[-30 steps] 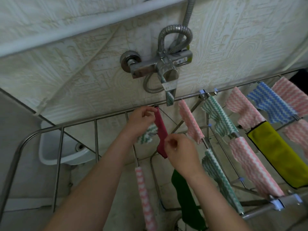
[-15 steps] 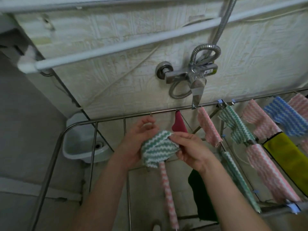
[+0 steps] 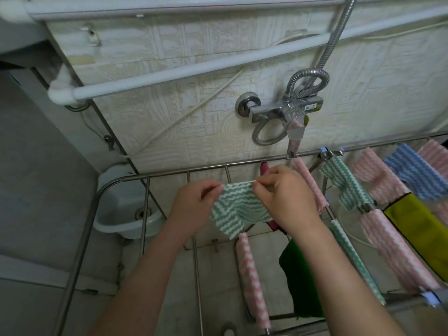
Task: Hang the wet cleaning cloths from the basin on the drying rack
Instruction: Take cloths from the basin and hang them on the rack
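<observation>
A green-and-white zigzag cloth [image 3: 236, 209] is spread between my hands above the steel drying rack [image 3: 169, 173]. My left hand [image 3: 194, 204] pinches its upper left corner and my right hand [image 3: 286, 197] pinches its upper right edge. The cloth hangs over the rack's left section, above a bar that carries a pink-and-white cloth [image 3: 252, 280]. A dark red cloth [image 3: 264, 167] hangs on the bar just behind my right hand. The basin is not in view.
Several pink, green, blue and yellow cloths [image 3: 378, 209] fill the rack's right side, and a dark green cloth [image 3: 300, 280] hangs low. A chrome tap with hose [image 3: 288, 115] juts from the wall. A small white corner sink [image 3: 126, 209] sits at left below the rack.
The bunched green cloth has been opened out flat between both hands. The view has shifted, so the rack and tap now sit further right.
</observation>
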The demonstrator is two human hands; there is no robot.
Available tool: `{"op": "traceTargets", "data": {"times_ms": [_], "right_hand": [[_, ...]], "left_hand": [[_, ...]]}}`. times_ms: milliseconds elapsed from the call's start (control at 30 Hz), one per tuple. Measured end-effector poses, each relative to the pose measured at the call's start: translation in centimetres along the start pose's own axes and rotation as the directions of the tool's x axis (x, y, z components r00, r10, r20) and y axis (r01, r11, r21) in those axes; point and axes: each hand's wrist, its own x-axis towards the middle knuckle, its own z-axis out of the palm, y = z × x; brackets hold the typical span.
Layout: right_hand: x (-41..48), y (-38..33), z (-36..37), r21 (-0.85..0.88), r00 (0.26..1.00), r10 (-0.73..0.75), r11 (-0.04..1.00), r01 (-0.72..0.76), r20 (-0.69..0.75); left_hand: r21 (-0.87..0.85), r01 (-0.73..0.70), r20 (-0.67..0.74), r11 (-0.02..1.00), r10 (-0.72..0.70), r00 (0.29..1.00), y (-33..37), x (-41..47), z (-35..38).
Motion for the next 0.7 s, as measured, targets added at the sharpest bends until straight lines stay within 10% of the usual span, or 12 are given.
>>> {"op": "traceTargets", "data": {"times_ms": [167, 333, 533, 700], "right_hand": [[0.5, -0.9, -1.1, 0.564, 0.966, 0.1, 0.796, -0.221, 0.238], [1.7, 0.3, -1.2, 0.729, 0.913, 0.163, 0.557, -0.398, 0.374], [4.1, 2.7, -0.5, 0.372, 0.777, 0.104, 0.833, -0.409, 0.621], [7.0, 2.4, 0.8, 0.298, 0.959, 0.129, 0.933, -0.204, 0.251]], "left_hand": [[0.201, -0.191, 0.16, 0.961, 0.16, 0.974, 0.6, 0.1, -0.8], [0.275, -0.099, 0.197, 0.956, 0.044, 0.979, -0.7, 0.5, -1.4], [-0.151, 0.348, 0.141, 0.925, -0.328, 0.934, -3.0, 1.6, -0.9], [-0.047, 0.226, -0.194, 0.973, -0.231, 0.953, -2.5, 5.1, -0.9]]}}
